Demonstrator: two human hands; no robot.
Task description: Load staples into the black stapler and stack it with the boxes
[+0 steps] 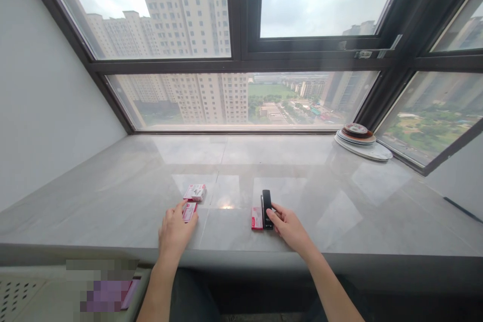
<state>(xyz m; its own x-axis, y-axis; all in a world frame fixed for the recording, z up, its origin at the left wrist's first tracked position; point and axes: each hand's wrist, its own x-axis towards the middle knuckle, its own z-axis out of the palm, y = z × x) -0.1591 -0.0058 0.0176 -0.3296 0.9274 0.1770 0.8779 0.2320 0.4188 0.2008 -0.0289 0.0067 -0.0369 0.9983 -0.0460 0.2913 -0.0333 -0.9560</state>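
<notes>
Resting open, left hand touches one of three boxes, right hand one stapler.

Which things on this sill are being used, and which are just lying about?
In hand: black stapler at the right hand; small red box at the left hand; flat red box beside the stapler; red-and-white box.
Lying about: stack of plates, far right.
</notes>
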